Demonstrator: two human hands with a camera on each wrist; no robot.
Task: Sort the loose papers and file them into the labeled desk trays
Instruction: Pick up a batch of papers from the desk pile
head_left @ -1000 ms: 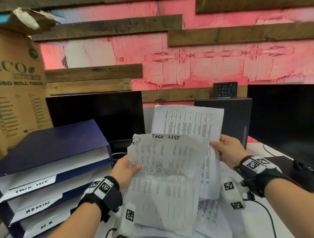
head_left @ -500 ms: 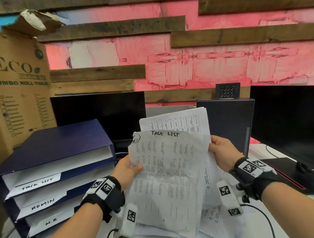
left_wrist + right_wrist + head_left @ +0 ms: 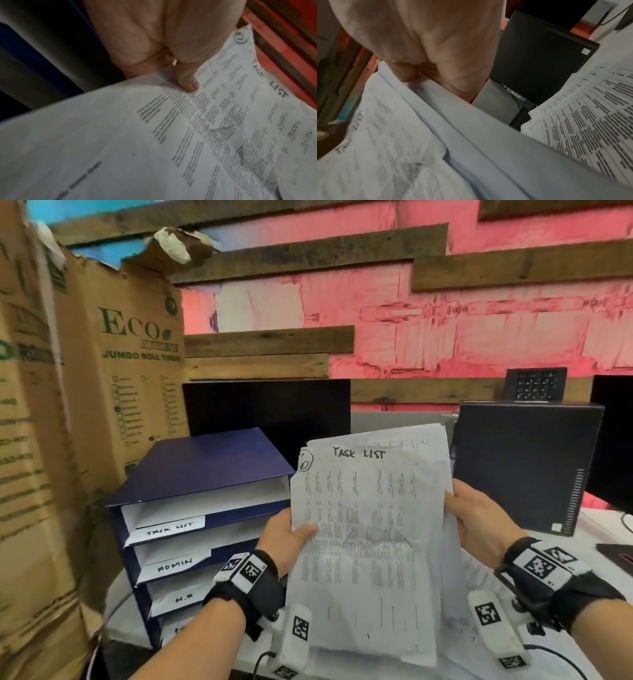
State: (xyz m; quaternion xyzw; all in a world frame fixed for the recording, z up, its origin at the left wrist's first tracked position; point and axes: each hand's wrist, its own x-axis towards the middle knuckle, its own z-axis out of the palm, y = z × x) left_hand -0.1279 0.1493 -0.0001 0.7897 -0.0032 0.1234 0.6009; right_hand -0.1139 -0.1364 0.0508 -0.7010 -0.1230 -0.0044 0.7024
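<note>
Centre frame, the left hand [image 3: 284, 537] and right hand [image 3: 474, 517] pinch a "Task List" sheet [image 3: 366, 542] with another sheet behind. Sorting looks done; next it must slide into the "Task List" tray [image 3: 205, 501], lower left.

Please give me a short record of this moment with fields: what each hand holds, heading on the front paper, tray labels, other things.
left hand: grips the front sheet, thumb on its face
right hand: grips the sheets at their right edge
heading: TASK LIST
trays: TASK LIST, ADMIN, H.R readable
more papers: on the desk under the right hand
rest: cardboard box, computer
</note>
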